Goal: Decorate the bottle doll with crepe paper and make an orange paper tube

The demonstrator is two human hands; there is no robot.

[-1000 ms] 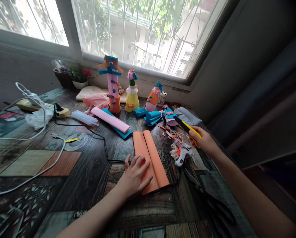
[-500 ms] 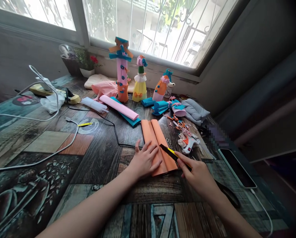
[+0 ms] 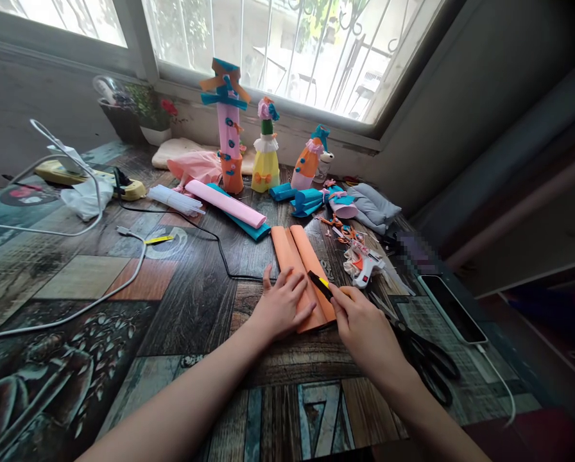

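The folded orange paper [image 3: 283, 247] lies on the table [image 3: 191, 321], at the middle of the work. The left hand [image 3: 282, 307] rests on its 8 o'clock side, fingers spread. The right hand [image 3: 364, 324], at about 4 o'clock, has its fingers wrapped round a cutter [image 3: 318, 283], the black end over the paper; I cannot tell whether it touches. From the paper, the glue gun [image 3: 367, 271] sits at 3 o'clock, the scissors [image 3: 425, 353] at 4, the pink roll [image 3: 227, 204] between 10 and 11
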